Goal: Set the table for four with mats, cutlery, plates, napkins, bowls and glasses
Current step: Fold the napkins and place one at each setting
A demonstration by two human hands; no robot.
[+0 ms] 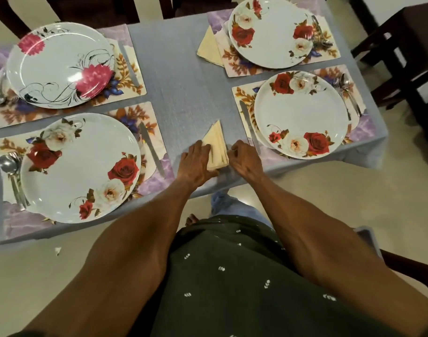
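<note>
Four mats down on the grey tabletop (183, 76), each carrying a plate and cutlery: pink-flowered plate (59, 65) at ten o'clock, rose plates at eight (80, 167), one (271, 30) and three o'clock (301, 114). One folded cream napkin (209, 48) already tucked beside the one o'clock mat; no bowls or glasses in view. Stack of cream napkins (216, 147), folded to triangles, lying at the near edge, about six o'clock from the table's middle, between the two near mats. Left hand (195, 164) resting flat over the stack's left side, fingers straight and close together, pressing down. Right hand (244, 161) at the stack's right edge, fingers curled, seemingly pinching the top layer, though the exact contact hidden under the knuckles. Step in hand, by the look of it: peeling one napkin off for the three o'clock setting. Best done by keeping the left palm firm so the lower layers stay put, lifting only the uppermost edge, then sliding it clear toward three o'clock rather than pulling upward. Worth watching: thin cloth clinging in pairs, the fold opening mid-carry, and the knife (249, 127) lying just beside the right hand, easily nudged. Placement to match the first napkin: alongside the mat's inner edge, point in the same direction.
</note>
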